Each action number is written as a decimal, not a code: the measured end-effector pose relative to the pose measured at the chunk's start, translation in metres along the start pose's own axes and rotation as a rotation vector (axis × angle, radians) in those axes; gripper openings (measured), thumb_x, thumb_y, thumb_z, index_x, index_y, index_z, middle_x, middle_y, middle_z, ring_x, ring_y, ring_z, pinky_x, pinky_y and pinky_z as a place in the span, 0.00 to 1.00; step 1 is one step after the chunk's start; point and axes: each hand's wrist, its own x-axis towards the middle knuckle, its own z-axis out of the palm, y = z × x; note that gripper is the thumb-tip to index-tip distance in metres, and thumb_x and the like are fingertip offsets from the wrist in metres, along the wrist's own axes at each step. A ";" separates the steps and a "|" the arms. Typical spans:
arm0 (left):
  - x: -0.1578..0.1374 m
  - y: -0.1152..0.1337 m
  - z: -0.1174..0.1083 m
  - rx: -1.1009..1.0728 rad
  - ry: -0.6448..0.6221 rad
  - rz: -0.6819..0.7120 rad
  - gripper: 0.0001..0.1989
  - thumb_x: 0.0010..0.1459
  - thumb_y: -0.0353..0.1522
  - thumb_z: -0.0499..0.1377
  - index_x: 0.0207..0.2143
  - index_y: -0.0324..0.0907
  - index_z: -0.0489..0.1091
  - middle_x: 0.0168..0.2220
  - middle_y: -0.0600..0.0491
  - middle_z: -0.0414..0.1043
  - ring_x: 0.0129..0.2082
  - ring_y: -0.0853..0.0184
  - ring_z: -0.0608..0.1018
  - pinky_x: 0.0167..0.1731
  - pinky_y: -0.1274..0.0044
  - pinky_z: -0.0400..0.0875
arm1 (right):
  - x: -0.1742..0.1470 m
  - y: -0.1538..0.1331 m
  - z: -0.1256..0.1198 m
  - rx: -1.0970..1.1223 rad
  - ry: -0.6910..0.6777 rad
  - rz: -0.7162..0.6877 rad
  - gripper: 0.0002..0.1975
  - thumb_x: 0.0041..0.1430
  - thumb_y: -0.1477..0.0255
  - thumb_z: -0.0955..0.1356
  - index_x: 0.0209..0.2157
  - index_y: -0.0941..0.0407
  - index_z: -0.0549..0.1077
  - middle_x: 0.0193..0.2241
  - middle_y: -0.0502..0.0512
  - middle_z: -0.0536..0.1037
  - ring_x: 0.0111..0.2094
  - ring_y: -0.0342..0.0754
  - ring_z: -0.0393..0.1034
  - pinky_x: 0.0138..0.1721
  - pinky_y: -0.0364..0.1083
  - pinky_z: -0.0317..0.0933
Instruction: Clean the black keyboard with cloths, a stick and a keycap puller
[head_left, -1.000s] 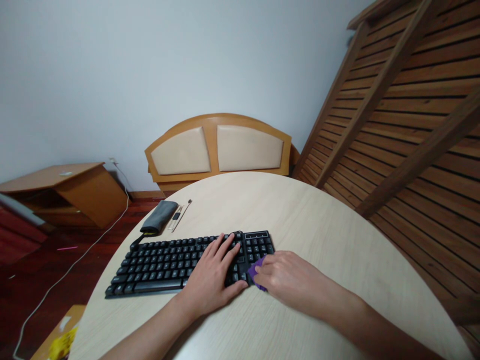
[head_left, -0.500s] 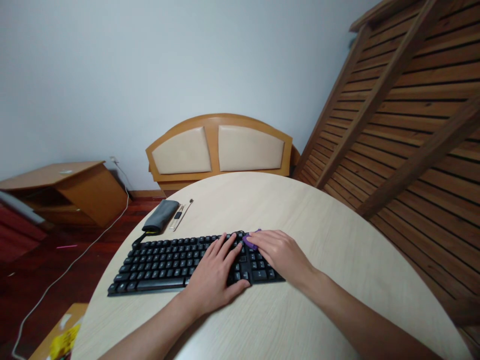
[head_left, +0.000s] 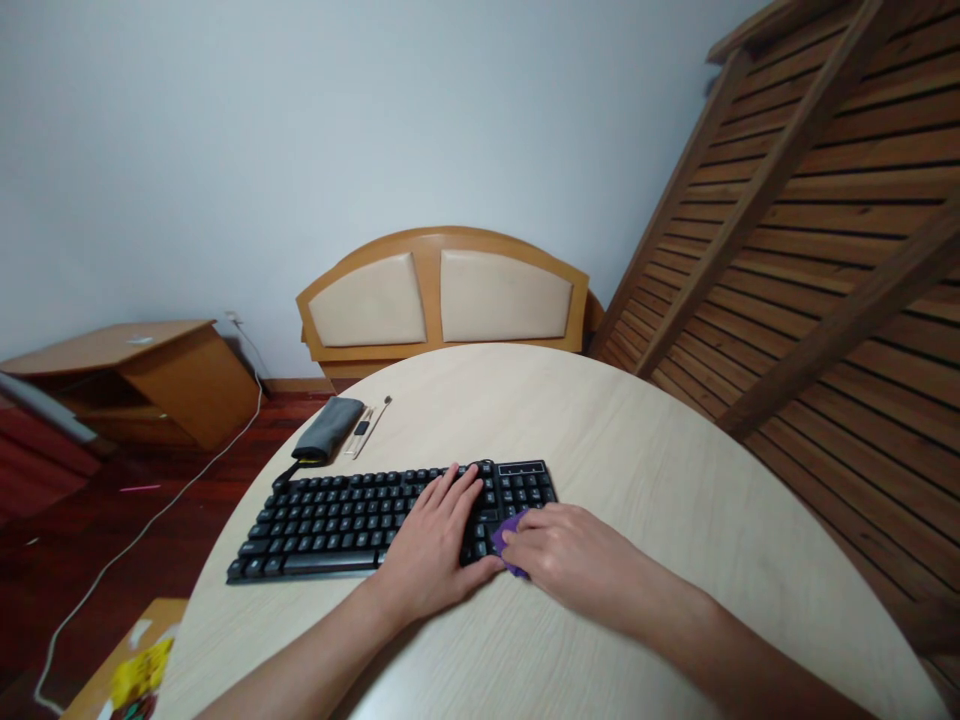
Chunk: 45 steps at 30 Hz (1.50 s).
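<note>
A black keyboard (head_left: 330, 528) lies on the round pale wood table (head_left: 645, 440). My left hand (head_left: 431, 540) rests on its right half, fingers stretched out over the keys and thumb at the near edge. At the keyboard's lower right corner, my right hand (head_left: 566, 555) is closed on a small purple cloth (head_left: 509, 538), pressing it on the number pad's near keys. Part of the cloth is hidden under the fingers.
Beyond the keyboard's left end lie a grey pouch (head_left: 328, 430), a thin brush (head_left: 372, 428) and a small dark item (head_left: 361, 428). A padded headboard (head_left: 431, 300) stands behind the table, slatted wood (head_left: 810, 260) leans at right, and a wooden cabinet (head_left: 180, 380) is left.
My right hand has drawn the purple cloth from the number pad's top toward me to its near edge. The left hand stays on the keyboard. The view has shifted slightly.
</note>
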 end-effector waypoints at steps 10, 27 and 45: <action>-0.001 0.000 0.000 -0.020 0.016 0.006 0.41 0.61 0.52 0.58 0.68 0.40 0.54 0.71 0.41 0.52 0.71 0.48 0.53 0.66 0.54 0.55 | -0.002 0.027 -0.030 0.055 0.146 0.244 0.15 0.65 0.79 0.63 0.47 0.56 0.78 0.45 0.60 0.82 0.46 0.52 0.77 0.49 0.51 0.69; -0.001 0.002 -0.003 0.012 0.018 0.004 0.40 0.60 0.53 0.57 0.67 0.38 0.57 0.71 0.42 0.53 0.71 0.48 0.53 0.67 0.55 0.55 | -0.047 0.000 -0.019 0.136 0.080 0.217 0.14 0.66 0.80 0.63 0.47 0.56 0.77 0.44 0.58 0.83 0.44 0.51 0.78 0.48 0.50 0.72; 0.000 0.000 0.001 0.020 0.022 0.005 0.41 0.60 0.53 0.58 0.67 0.39 0.56 0.71 0.43 0.52 0.71 0.49 0.53 0.67 0.55 0.54 | -0.057 0.009 0.014 -0.072 0.240 0.156 0.17 0.63 0.83 0.62 0.48 0.60 0.77 0.47 0.61 0.82 0.48 0.54 0.77 0.52 0.54 0.71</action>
